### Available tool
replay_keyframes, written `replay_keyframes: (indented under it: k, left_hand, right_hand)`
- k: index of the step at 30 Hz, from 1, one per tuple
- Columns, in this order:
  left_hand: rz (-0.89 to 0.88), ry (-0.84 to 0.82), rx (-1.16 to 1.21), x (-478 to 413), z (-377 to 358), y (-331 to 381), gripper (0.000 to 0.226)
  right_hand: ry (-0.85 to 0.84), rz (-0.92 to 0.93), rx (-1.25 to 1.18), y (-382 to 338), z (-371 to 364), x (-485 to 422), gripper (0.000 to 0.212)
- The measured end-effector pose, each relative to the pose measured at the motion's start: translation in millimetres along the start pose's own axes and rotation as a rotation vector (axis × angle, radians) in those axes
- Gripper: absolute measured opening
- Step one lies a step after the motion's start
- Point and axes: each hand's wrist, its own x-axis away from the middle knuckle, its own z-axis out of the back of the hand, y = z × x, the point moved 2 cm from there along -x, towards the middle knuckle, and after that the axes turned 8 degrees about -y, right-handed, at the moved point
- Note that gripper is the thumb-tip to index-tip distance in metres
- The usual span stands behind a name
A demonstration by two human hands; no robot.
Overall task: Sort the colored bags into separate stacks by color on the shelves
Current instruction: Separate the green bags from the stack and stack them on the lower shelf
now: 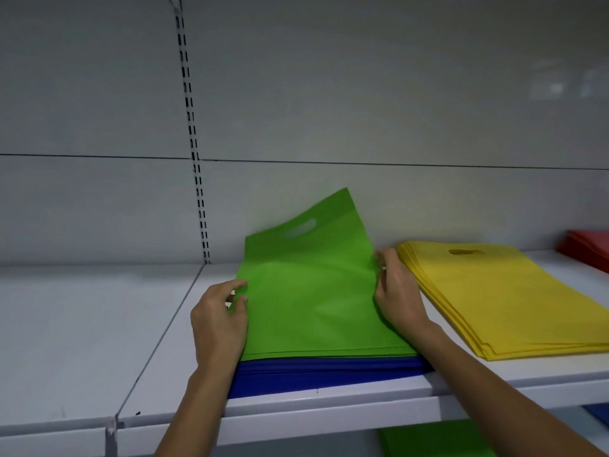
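A green bag [309, 291] lies on top of a stack of blue bags [323, 371] on the white shelf [329, 407]. Its far end with the handle cutout is lifted and leans toward the back wall. My left hand [219, 321] pinches the bag's left edge between thumb and fingers. On the opposite edge, my right hand [397, 293] pinches the bag in the same way. To the right lies a stack of yellow bags [507, 298], and a red stack [590, 249] sits at the far right edge.
The shelf's left section [82, 324] is bare white metal, with a slotted upright [194, 136] on the back wall. Below the shelf edge more green bags [431, 440] and a blue corner [598, 417] show on a lower level.
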Motion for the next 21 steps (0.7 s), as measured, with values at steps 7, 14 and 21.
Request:
replay_keyframes:
  k: [7,14,21]
  left_hand:
    - [-0.037,-0.139,-0.18,-4,10,23,0.044]
    - [-0.086,-0.227,-0.105,32,16,71,0.041]
    - [-0.226,-0.392,-0.115,117,-37,130,0.039]
  right_hand:
    - [-0.001,0.03,0.087,-13,27,4,0.047]
    - [0.033,-0.077,0.082,11,90,32,0.056]
    - [0.057,-0.192,0.138,76,190,112,0.041]
